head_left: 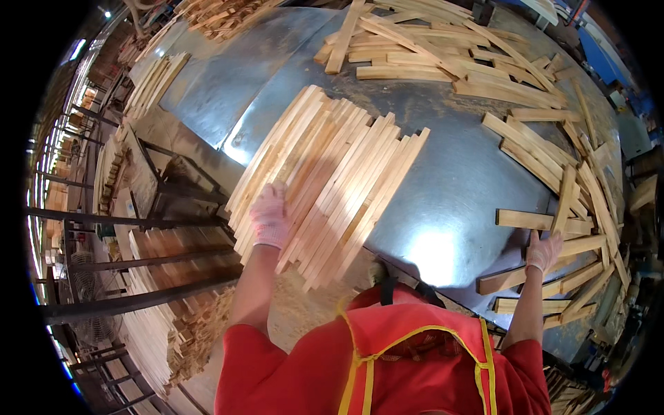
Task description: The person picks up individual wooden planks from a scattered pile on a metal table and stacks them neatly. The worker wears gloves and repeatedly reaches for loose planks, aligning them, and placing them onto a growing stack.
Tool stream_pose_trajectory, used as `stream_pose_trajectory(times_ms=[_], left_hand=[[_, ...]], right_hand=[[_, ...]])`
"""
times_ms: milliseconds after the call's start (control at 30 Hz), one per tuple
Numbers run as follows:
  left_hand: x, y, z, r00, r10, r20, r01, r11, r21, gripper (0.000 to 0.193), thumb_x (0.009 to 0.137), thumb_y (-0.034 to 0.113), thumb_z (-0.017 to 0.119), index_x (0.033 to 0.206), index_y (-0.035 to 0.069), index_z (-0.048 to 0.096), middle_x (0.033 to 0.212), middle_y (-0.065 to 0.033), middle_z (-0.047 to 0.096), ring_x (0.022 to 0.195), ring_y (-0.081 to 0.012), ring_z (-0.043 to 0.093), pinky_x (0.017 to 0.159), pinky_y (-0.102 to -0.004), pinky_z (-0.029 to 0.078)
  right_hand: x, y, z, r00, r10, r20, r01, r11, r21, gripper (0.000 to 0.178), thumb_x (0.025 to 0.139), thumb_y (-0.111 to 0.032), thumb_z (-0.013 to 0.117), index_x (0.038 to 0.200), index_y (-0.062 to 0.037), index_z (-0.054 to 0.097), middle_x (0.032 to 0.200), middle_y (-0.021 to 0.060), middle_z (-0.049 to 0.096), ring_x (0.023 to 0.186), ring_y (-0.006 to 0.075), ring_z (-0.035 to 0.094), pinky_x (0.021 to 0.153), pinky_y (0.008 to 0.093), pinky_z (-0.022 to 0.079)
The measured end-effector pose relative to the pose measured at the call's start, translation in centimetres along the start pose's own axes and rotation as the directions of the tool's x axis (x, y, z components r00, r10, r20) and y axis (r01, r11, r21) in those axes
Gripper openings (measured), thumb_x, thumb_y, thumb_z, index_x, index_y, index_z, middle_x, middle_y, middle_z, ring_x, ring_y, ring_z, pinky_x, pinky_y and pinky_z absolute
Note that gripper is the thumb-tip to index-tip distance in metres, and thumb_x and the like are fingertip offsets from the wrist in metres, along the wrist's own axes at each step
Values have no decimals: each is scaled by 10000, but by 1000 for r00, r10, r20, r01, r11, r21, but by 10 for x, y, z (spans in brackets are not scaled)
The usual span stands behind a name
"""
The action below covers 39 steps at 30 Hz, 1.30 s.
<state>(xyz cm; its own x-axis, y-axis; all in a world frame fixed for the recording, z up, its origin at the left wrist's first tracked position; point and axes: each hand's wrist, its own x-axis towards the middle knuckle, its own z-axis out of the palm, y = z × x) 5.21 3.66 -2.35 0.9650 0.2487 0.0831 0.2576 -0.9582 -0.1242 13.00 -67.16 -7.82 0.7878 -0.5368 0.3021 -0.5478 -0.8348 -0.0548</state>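
Observation:
My left hand (pixel 268 216), in a pale pinkish work glove, lies with its fingers stretched over the left part of a row of wooden strips (pixel 339 173). The strips sit side by side on the metal table, their ends uneven. To the right, my right hand (pixel 544 252), also gloved, is at the loose heap, thumb and fingers apart. Its fingertips meet the near end of a short wooden strip (pixel 565 197) that lies across others. Another strip (pixel 529 219) lies just beyond the thumb. Part of the right fingers' contact with the wood is hidden.
A larger heap of loose strips (pixel 422 52) covers the far side of the shiny metal table (pixel 429 207). At the left are a small bundle of strips (pixel 158 83), dark metal rails (pixel 138 301) and stacked wood (pixel 183 252). Sawdust (pixel 297 315) lies near my body.

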Motion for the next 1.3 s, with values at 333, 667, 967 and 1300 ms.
stream_pose_trajectory(times_ms=[333, 667, 967, 1300], left_hand=[[-22, 101, -8, 985, 165, -44, -165, 862, -479, 709, 887, 153, 766, 1539, 60, 506, 1512, -175, 530, 1395, -368, 481, 1135, -466, 454], [-59, 367, -27, 743, 386, 547, -322, 922, -214, 1055, 795, 562, 821, 1621, 84, 371, 1481, -182, 564, 1269, -370, 624, 1032, -485, 531], [-67, 280, 8, 931, 205, 301, -51, 891, -450, 700, 807, 260, 660, 1484, 103, 573, 1524, -127, 551, 1365, -338, 568, 1112, -477, 482], [-84, 149, 37, 988, 97, -119, -119, 973, -198, 650, 873, 304, 672, 1470, 77, 556, 1494, -123, 557, 1373, -323, 527, 1141, -513, 433]], right_hand=[[-61, -46, -65, 766, -35, 641, -358, 806, 472, 724, 848, -280, 799, 1461, -23, 512, 1088, 219, 730, 954, 351, 713, 827, 475, 578], [116, 43, 6, 707, -589, 392, 635, 772, 14, 583, 853, -124, 633, 1431, -183, 593, 1351, 113, 660, 1317, 331, 564, 1121, 499, 393], [107, -47, -30, 563, -583, 585, 159, 772, 616, 642, 936, -359, 738, 1476, -65, 553, 1159, 152, 730, 1038, 296, 694, 873, 414, 547], [-128, -215, 30, 328, -449, 831, -650, 530, 544, 337, 1015, -436, 656, 1088, -107, 642, 793, 15, 628, 634, 125, 600, 522, 303, 508]])
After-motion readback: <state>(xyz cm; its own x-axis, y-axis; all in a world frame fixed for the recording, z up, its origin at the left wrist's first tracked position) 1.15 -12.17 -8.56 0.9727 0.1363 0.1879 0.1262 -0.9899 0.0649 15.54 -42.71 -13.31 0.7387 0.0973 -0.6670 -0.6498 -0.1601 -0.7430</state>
